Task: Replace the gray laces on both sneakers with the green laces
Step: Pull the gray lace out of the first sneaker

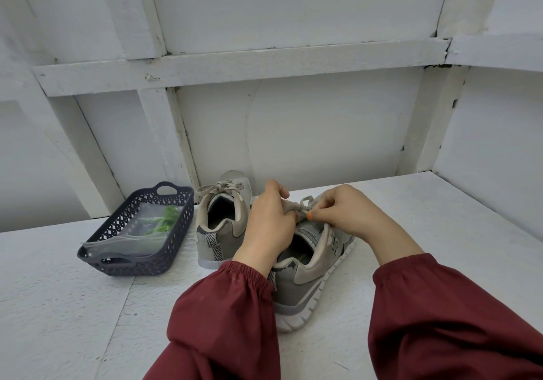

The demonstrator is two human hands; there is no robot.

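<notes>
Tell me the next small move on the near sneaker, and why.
Probably tug the gray lace out of its bow: the left hand and right hand both pinch it, tied on the near sneaker, while the green laces lie bagged in the basket.

far sneaker (232,229) upright, gray bow (219,188) tied | near sneaker (305,282) upright, gray laces (302,204) pinched | green laces (167,218) bagged

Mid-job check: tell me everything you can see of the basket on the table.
The basket is dark blue-gray, looks like plastic, rectangular, with lattice-cut walls and a handle hole at each short end. It sits upright on the white table, close beside the left sneaker; contact cannot be told. Inside lies a clear bag holding green laces.
</notes>
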